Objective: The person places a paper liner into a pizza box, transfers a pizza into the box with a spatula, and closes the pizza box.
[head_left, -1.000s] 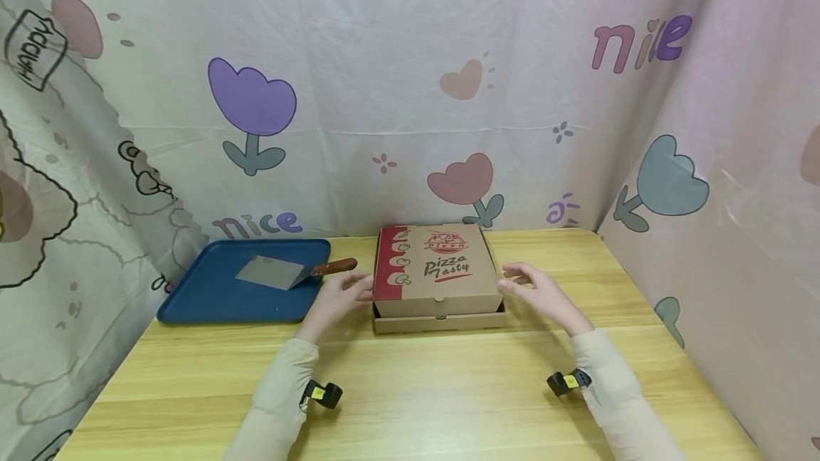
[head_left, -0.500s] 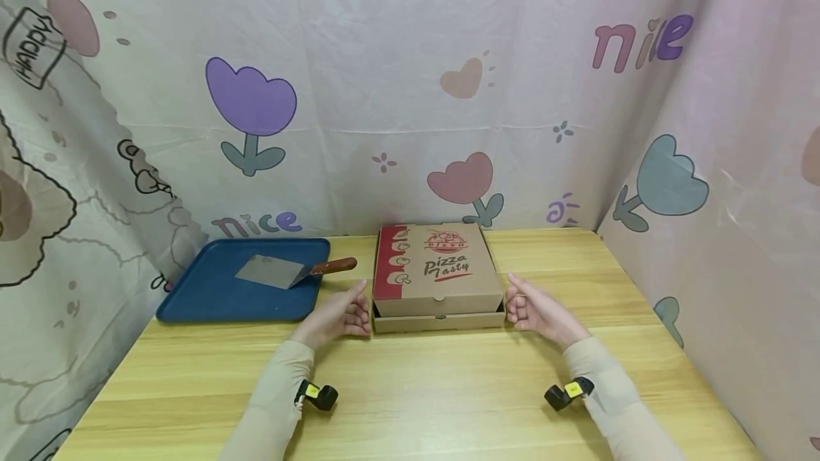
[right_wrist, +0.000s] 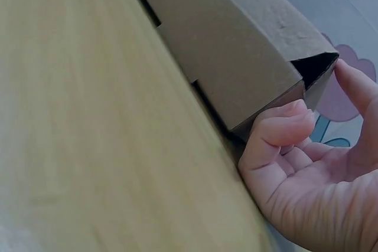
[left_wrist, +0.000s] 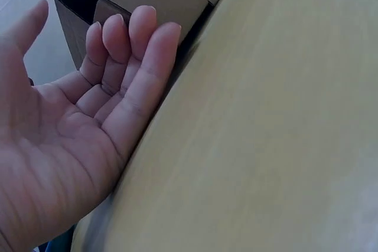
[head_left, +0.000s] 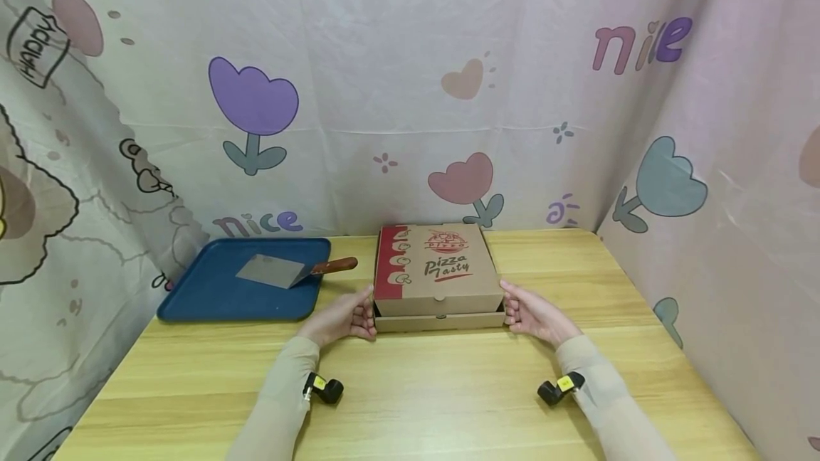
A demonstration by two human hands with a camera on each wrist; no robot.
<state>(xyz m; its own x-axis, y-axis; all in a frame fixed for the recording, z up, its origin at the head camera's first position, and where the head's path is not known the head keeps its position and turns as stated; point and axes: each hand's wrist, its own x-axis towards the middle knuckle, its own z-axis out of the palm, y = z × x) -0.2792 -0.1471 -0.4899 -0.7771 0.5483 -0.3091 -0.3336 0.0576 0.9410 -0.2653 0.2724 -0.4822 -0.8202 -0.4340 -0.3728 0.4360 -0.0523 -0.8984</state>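
A brown cardboard pizza box (head_left: pixel 455 279) with a red printed strip stands in the middle of the table in the head view. Its lid sits slightly raised, leaving a dark gap at the front corners. My left hand (head_left: pixel 339 318) grips the box's front left corner, thumb up at the lid's edge and curled fingers low against the side. At the front right corner my right hand (head_left: pixel 534 315) holds the box in the same manner. The right wrist view shows that thumb on the corner of the lid and bent fingers (right_wrist: pixel 283 125) at the base.
To the left lies a blue tray (head_left: pixel 211 297). A pizza server (head_left: pixel 272 271) with a wooden handle rests on it, the handle reaching past the tray's right edge. A patterned curtain (head_left: pixel 359 91) hangs behind the wooden table (head_left: pixel 435 390).
My hands first drew down from the lid's sides to beside the lower front corners, a little apart from the box. Now both have closed in against it. The box stays in place.
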